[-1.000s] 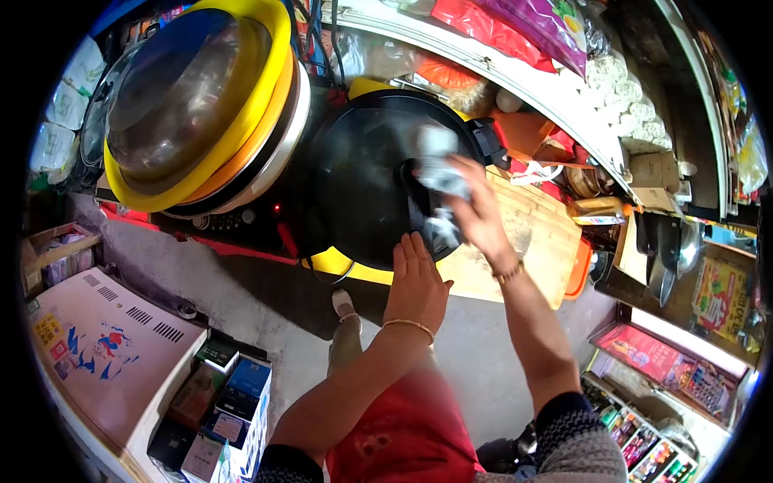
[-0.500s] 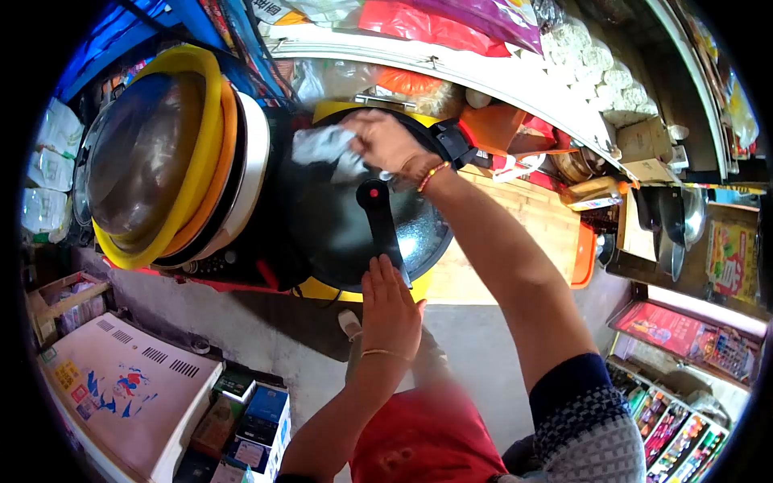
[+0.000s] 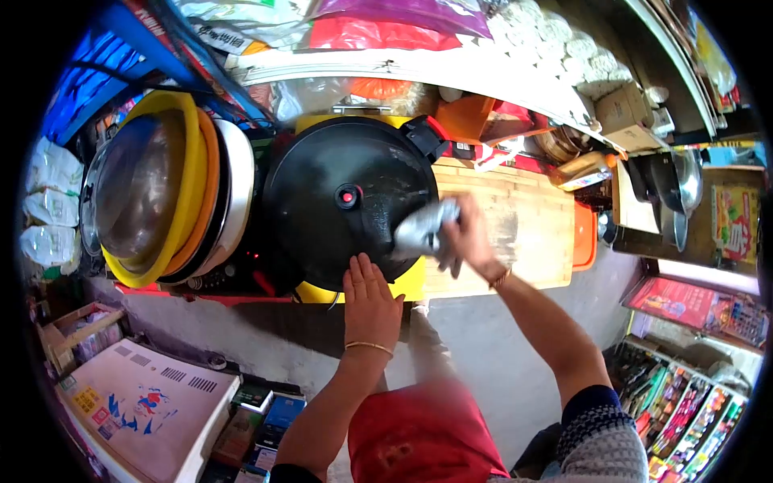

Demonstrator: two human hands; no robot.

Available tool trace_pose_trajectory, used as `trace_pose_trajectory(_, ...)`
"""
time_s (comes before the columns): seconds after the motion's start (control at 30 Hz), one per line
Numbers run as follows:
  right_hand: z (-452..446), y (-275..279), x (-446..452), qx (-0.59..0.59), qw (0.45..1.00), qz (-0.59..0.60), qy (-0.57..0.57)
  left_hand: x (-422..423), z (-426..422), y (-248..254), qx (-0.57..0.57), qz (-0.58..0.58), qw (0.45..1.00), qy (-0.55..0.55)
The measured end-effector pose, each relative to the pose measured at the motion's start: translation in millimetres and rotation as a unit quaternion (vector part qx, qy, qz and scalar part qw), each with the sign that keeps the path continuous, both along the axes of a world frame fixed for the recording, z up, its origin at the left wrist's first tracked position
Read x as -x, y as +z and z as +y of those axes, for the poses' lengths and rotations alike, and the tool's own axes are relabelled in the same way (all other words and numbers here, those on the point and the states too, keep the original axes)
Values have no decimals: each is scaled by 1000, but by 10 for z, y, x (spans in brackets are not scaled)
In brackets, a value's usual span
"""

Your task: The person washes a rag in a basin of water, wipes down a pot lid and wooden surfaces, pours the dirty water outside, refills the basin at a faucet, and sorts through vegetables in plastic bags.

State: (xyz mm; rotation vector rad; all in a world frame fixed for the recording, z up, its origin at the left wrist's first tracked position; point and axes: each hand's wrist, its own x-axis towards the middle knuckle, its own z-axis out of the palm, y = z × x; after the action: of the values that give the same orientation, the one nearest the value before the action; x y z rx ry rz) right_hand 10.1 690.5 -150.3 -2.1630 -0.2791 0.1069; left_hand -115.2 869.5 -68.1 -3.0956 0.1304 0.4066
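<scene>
A large round black pan or lid (image 3: pixel 322 241) with a red-centred knob (image 3: pixel 347 196) in its middle lies on a yellow base at the worktop's left part. My left hand (image 3: pixel 373 302) rests on its near rim, fingers stretched out flat and holding nothing. At the right edge of the black surface, my right hand (image 3: pixel 471 237) grips a grey-white cloth (image 3: pixel 425 229). Motion blurs that hand and the cloth. A few wet-looking streaks show on the black surface near the cloth.
Right of the black pan lies a wooden board (image 3: pixel 531 225). Stacked basins with a yellow rim (image 3: pixel 193 169) stand at the left. A white shelf edge (image 3: pixel 435 76) runs along the back, and a bottle (image 3: pixel 584 173) lies at the far right. A white chest (image 3: pixel 153 410) stands at lower left.
My right hand has swept the cloth from the pan's far side to its near right edge. A black bar between knob and left hand no longer shows. The view has shifted slightly.
</scene>
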Motion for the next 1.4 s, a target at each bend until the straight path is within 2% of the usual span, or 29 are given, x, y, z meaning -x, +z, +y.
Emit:
trace_pose_trajectory(0.07, 168, 268, -590, 24, 980, -175, -89, -20, -2, -30, -15, -9, 1000, 1)
trace_pose_trajectory(0.13, 244, 321, -1158, 97, 952, -282, -66, -52, -48, -49, -19, 1, 1000, 7)
trace_pose_trajectory(0.2, 289, 85, -1472, 193, 974, -119, 20, -58, -94, -46, -12, -18, 1000, 11)
trace_pose_trajectory(0.23, 362, -29, -1439, 151, 973, -171, 13, -61, -112, -29, -13, -16, 1000, 12)
trace_pose_trajectory(0.33, 295, -100, -1293, 203, 950, -237, 11, -72, -113, 8, 9, -42, 999, 23)
trace_pose_trajectory(0.4, 196, -24, -1226, 226, 947, -210, 94, -90, -100, -9, 27, -36, 998, 32)
trace_pose_trajectory(0.43, 192, 30, -1294, 272, 939, -185, 101, -103, -103, -10, 27, -39, 998, 33)
trace_pose_trajectory(0.47, 209, 71, -1385, 286, 929, -205, 115, -107, -102, -22, 27, -48, 998, 28)
trace_pose_trajectory(0.57, 364, 246, -1422, 335, 923, -151, 113, -53, -73, -43, 29, -55, 998, 22)
trace_pose_trajectory(0.67, 240, 88, -1352, 319, 914, -217, 129, -61, -115, -40, 32, -70, 997, 29)
trace_pose_trajectory(0.7, 198, 188, -1354, 345, 917, -130, 153, -55, -128, -21, 29, -66, 997, 35)
trace_pose_trajectory(0.73, 116, 173, -1369, 350, 915, -134, 152, -60, -133, -6, 30, -66, 997, 37)
trace_pose_trajectory(0.8, 20, 185, -1192, 276, 939, -138, 154, -66, -144, 3, 25, -56, 996, 62)
trace_pose_trajectory(0.87, -92, -113, -1028, 201, 950, -188, 146, -42, -163, -90, 42, -49, 995, 75)
trace_pose_trajectory(0.9, -123, -144, -935, 175, 971, -40, 156, 11, -134, -94, 53, -37, 994, 84)
trace_pose_trajectory(0.93, -60, 19, -815, 36, 965, 225, 126, 59, -99, -72, 43, -31, 993, 104)
trace_pose_trajectory(0.97, -48, -155, -682, 14, 996, 64, 64, 121, -53, -52, 50, -31, 994, 90)
trace_pose_trajectory(1.0, 158, 270, -477, -84, 980, 176, -34, 209, 20, -47, 60, -34, 995, 77)
trace_pose_trajectory(1.03, 384, 533, -289, -244, 942, 220, -73, 321, 121, -57, 78, -40, 994, 68)
trace_pose_trajectory(1.07, 706, 817, -119, -339, 915, 215, -49, 433, 218, -72, 96, -46, 993, 58)
trace_pose_trajectory(1.1, 899, 1018, 42, -203, 966, 158, 9, 532, 303, -77, 130, -55, 989, 53)
trace_pose_trajectory(1.13, 1086, 1179, 160, -63, 991, 95, 68, 622, 413, -114, 128, -55, 988, 61)
trace_pose_trajectory(1.17, 1393, 1353, 293, -85, 979, 119, 139, 742, 553, -187, 261, -110, 951, 122)
trace_pose_trajectory(1.2, 1741, 1478, 470, -103, 963, 139, 208, 876, 707, -297, 391, -169, 888, 176)
trace_pose_trajectory(1.23, 2059, 1475, 654, -80, 951, 130, 270, 1096, 843, -472, 389, -226, 850, 272)
trace_pose_trajectory(1.3, 2672, 1116, 1023, -41, 941, 15, 336, 1298, 1206, -570, 560, -257, 623, 482)
trace_pose_trajectory(1.37, 3138, 604, 1286, 40, 934, -99, 340, 1340, 1617, -796, 720, -227, 284, 591)
trace_pose_trajectory(1.4, 3257, 381, 1391, 88, 929, -166, 319, 1375, 1769, -857, 724, -218, 281, 591)
